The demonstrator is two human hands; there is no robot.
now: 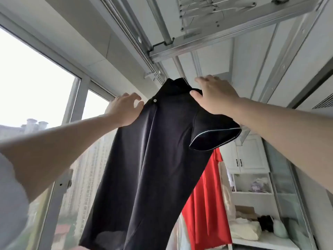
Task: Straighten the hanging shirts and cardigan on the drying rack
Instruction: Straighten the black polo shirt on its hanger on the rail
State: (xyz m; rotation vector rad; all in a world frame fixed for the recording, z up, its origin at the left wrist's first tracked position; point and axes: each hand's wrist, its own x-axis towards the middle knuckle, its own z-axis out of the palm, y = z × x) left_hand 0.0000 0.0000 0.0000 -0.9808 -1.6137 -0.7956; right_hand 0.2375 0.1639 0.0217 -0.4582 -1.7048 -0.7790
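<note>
A black short-sleeved shirt (153, 159) with a white button and white sleeve trim hangs from the rail of the ceiling drying rack (178, 67). My left hand (124, 110) rests against the shirt's left shoulder, fingers spread. My right hand (214, 96) lies on the right shoulder by the collar, thumb pressed on the fabric and fingers apart. Behind the black shirt hangs a red garment (207, 204), partly hidden. The hanger is not visible.
A large window (36, 83) with metal frames runs along the left. The rack's metal rails and crossbar (207, 40) sit overhead. White cabinets (248, 156) and shelves with bags and clutter (252, 226) stand at the back right.
</note>
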